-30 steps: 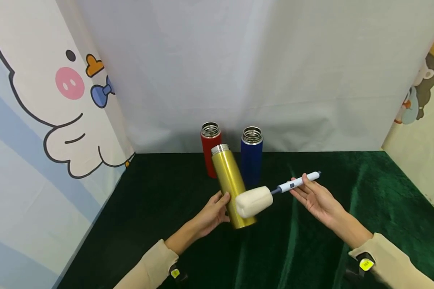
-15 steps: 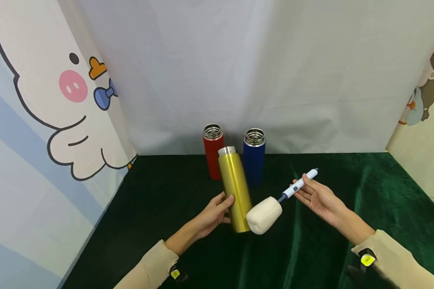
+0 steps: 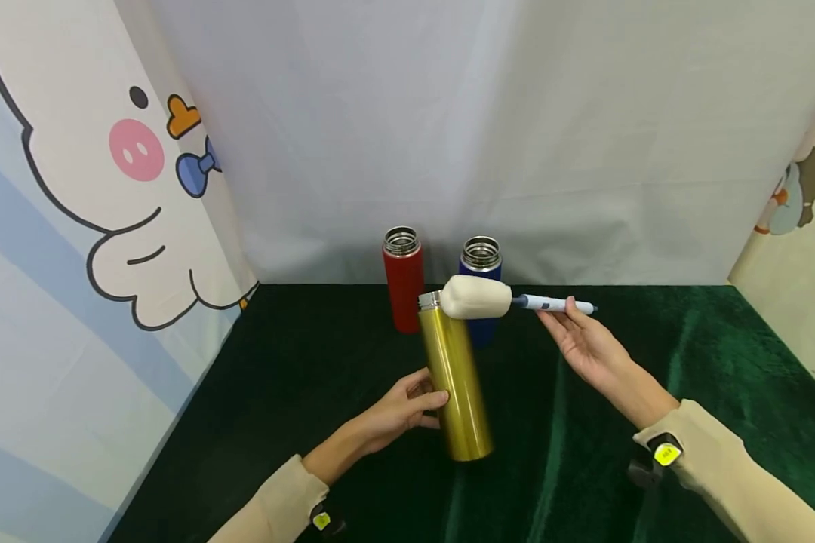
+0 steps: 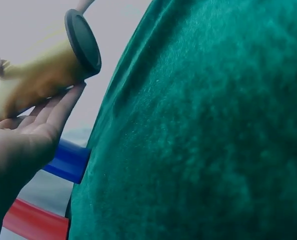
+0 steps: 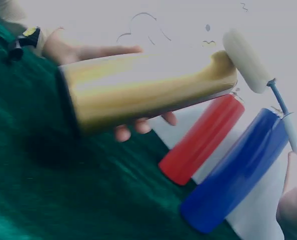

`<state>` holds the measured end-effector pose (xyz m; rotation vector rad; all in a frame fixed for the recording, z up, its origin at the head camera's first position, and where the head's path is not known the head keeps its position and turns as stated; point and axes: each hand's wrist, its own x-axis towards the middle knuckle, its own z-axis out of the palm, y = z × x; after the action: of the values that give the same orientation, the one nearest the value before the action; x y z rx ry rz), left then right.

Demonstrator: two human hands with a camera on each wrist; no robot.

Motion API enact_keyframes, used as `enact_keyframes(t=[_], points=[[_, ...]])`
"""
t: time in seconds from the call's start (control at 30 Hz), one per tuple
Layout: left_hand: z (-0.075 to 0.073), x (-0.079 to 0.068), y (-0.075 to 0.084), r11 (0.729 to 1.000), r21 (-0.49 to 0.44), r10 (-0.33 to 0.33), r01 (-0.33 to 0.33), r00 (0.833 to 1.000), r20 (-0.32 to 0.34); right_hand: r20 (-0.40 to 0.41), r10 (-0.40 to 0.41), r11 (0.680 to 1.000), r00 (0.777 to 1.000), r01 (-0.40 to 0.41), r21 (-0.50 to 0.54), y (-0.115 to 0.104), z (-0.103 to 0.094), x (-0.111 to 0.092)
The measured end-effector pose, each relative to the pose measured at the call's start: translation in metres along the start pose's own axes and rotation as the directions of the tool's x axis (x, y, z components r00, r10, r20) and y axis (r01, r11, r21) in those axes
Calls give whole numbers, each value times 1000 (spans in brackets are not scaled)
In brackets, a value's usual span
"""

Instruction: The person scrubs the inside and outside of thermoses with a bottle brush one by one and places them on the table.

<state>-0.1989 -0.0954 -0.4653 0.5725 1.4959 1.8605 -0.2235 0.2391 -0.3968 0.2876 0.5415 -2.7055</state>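
My left hand [image 3: 402,413] grips a gold bottle [image 3: 456,385] round its lower half, its steel mouth tilted up and to the left. The left wrist view shows the dark base of the gold bottle [image 4: 83,42] raised off the cloth. In my right hand [image 3: 594,351], thumb and fingers pinch the white handle [image 3: 546,303] of a bottle brush. Its white sponge head [image 3: 475,297] lies level across the gold bottle's mouth and overlaps the rim in the head view. In the right wrist view the sponge head [image 5: 246,60] is right at the bottle's mouth end.
A red bottle [image 3: 404,283] and a blue bottle [image 3: 481,260] stand uncapped at the back of the table, close behind the gold one. Dark green velvet [image 3: 312,362] covers the table. A white curtain [image 3: 516,136] rises behind, with printed cartoon curtains at both sides.
My right hand has raised the brush, its sponge head moving from beside the gold bottle's base up to its mouth. My left hand has shifted the gold bottle slightly right and down.
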Motion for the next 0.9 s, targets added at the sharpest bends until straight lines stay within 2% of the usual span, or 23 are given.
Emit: enact_keyframes(t=[0.13,0.27,0.4,0.63,0.73,0.9], points=[[3,-3,2,991,-124,49,-47,999,16,10,65,994,998,-64,-84,7,-12,-7],[3,-3,5,973,-205,97,-105,994,-48,10,114,965,993,-108,-238,12,-28,-17],[1,-3,9,965,-230,111,-126,991,-78,-24,106,926,994,-107,-362,11,-39,-23],[1,-1,12,968,-233,79,-90,995,-57,-66,83,885,994,-104,-453,5,-41,-19],[4,1,12,978,-196,67,-75,997,-47,-79,60,893,995,-89,-442,3,-33,-12],[11,0,15,990,-140,28,-27,1000,3,-72,13,957,997,-34,-288,-4,-5,-1]])
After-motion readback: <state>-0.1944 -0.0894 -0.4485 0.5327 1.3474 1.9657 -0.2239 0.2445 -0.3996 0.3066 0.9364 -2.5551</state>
